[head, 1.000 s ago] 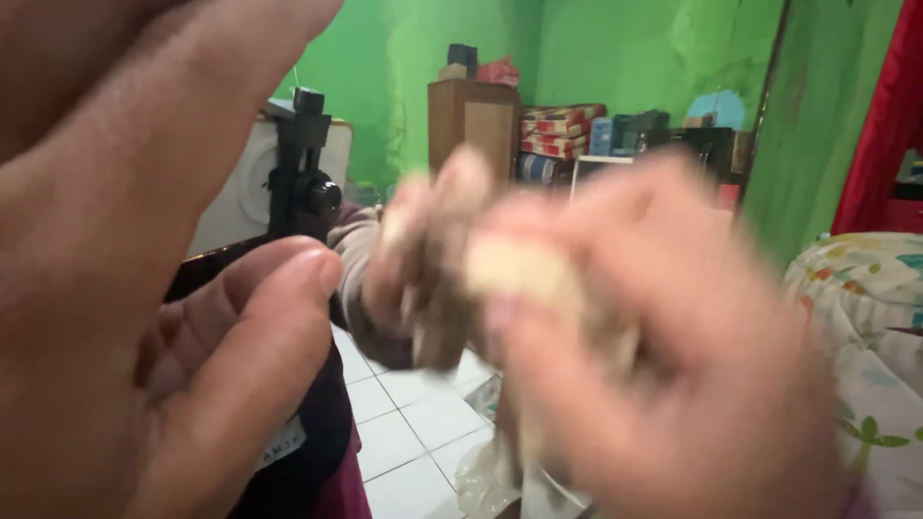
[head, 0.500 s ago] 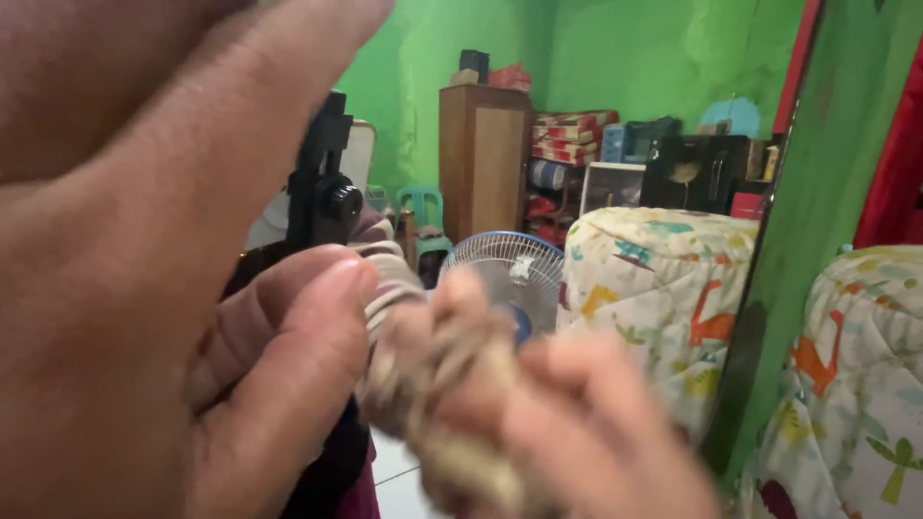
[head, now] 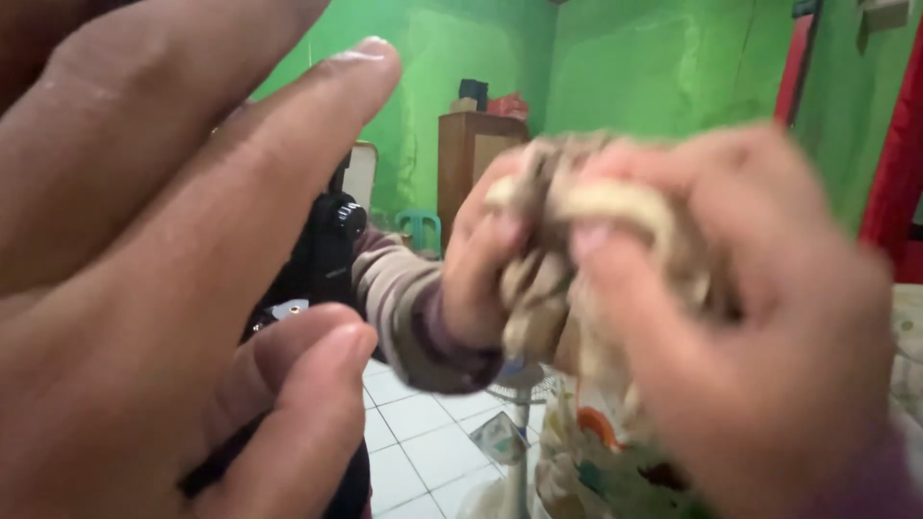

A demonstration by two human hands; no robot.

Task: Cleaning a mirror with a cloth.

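The soft, light beige rope bundle (head: 562,240) is judged best gripped mid-mass. It is clamped by the right hand (head: 769,317) and a sleeved hand (head: 471,279), while the left hand (head: 144,288) is spread open.

The left half of the frame is filled by the left hand (head: 163,288), held very close to the lens with its fingers spread and the thumb curled inward. At centre right, a blurred bundle of beige, rope-like fibre (head: 567,250) is gripped by the right hand (head: 760,317), while a second hand in a striped grey sleeve (head: 481,269), seemingly a mirror reflection, is seen touching it. Behind, a black camera mount (head: 332,250), a brown wooden cabinet (head: 481,154), bright green walls (head: 654,67) and a white tiled floor (head: 423,432) are visible.
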